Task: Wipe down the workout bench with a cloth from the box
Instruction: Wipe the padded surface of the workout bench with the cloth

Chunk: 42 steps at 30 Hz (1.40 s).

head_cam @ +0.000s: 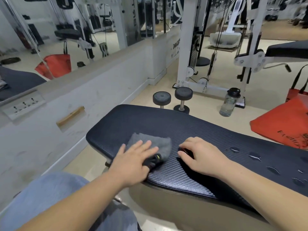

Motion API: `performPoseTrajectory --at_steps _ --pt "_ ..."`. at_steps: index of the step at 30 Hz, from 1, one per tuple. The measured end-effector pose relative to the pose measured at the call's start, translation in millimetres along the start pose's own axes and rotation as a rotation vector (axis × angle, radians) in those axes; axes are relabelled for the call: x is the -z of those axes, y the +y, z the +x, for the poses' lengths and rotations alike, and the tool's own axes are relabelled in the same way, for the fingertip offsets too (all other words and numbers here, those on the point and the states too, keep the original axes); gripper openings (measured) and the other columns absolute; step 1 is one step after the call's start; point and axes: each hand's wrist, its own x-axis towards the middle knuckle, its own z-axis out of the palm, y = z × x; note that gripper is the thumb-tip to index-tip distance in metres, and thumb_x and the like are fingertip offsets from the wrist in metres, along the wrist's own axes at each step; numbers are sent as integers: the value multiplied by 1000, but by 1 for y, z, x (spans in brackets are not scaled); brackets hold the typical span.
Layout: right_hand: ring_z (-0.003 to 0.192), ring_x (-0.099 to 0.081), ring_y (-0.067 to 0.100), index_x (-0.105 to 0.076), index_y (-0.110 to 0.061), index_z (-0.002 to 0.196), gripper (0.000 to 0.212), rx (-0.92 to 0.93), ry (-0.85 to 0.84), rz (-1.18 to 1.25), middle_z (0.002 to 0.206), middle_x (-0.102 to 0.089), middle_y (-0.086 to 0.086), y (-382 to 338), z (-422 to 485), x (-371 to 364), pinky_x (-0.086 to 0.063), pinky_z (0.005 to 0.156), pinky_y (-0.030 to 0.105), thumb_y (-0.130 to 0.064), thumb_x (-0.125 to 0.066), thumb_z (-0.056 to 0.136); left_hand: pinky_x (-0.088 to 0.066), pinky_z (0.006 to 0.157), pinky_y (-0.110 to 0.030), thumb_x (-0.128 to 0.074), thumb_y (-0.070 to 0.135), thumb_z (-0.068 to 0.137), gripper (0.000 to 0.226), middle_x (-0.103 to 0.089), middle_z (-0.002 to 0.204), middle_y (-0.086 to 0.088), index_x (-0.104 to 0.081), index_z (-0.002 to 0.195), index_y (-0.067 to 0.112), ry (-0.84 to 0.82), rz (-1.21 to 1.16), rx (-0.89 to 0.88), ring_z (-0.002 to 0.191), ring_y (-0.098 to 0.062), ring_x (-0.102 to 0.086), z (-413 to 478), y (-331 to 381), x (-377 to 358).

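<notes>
A person leans over a dark padded workout bench (pixel 191 130) that runs from the centre of the frame to the right edge. The left hand (pixel 133 161) lies flat, fingers spread, pressing a grey cloth (pixel 155 143) onto the worktop in the lower centre of the frame; this grip pins the cloth rather than pinching it. The right hand (pixel 202 155) rests just beside it, fingers curled onto the padding, holding nothing visible.

The cloth looks soft, light and floppy; it would bunch easily, so a flat palm over its middle probably suits wiping best. The bench surface is ribbed and looks firm, with wet patches (pixel 255 156) towards the right.

At the right edge, a red bag (pixel 283 129) on the floor carries dark lettering, seemingly "Fashion", though partly cut off. No box is in view.
</notes>
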Motion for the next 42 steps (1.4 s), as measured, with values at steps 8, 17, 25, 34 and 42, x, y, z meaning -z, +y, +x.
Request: performPoseTrajectory --at_steps 8,17,25,34,42 --pt "107 -61 14 -73 -27 113 44 -63 73 86 106 -67 -11 25 -14 25 -53 91 40 -55 -46 93 8 124 -54 -43 34 86 79 8 167 27 -9 154 56 -12 -38 -185 156 -11 13 -26 97 -35" --pt "119 -59 17 -68 -24 125 44 -411 78 115 129 -64 -7 141 -51 66 -50 101 40 -53 -46 100 9 125 -56 -37 36 89 78 13 167 24 3 153 58 -27 -6 -197 156 -18 15 20 157 -38" --pt "131 -51 30 -62 -30 133 51 -677 -21 -2 135 -58 4 206 -89 73 -43 109 50 -54 -30 103 8 123 -60 -38 44 98 66 5 169 22 -8 155 55 5 -127 -55 157 -18 12 100 206 -36" --pt "124 -54 25 -68 -21 125 37 -591 51 138 123 -62 5 222 -121 81 -43 108 40 -37 -42 105 5 125 -57 -36 50 100 59 -1 169 23 -14 154 56 -13 -118 -190 157 -13 7 149 243 -37" --pt "127 -56 31 -67 -17 128 36 -506 -12 115 132 -63 10 212 -93 78 -44 109 43 -21 -45 100 4 127 -50 -38 37 84 76 2 167 27 -14 153 58 -122 28 -611 155 -3 9 120 250 -38"
